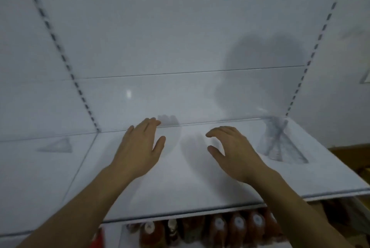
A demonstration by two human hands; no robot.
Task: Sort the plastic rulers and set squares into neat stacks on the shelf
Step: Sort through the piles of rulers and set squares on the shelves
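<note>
1. Head view: my left hand [140, 145] hovers palm down over the white shelf [180, 191], fingers straight, its grip open and holding nothing.
2. My right hand [232, 147] is beside it over the same shelf, fingers loosely bent, grip also open and empty.
3. A blurred pile of clear rulers and set squares [280, 143] lies on the shelf to the right of my right hand, near the back panel.
4. One clear set square [58, 146] lies on the neighbouring shelf, well left of my left hand.
5. Bottles [238, 225] stand below the shelf's front edge.
</note>
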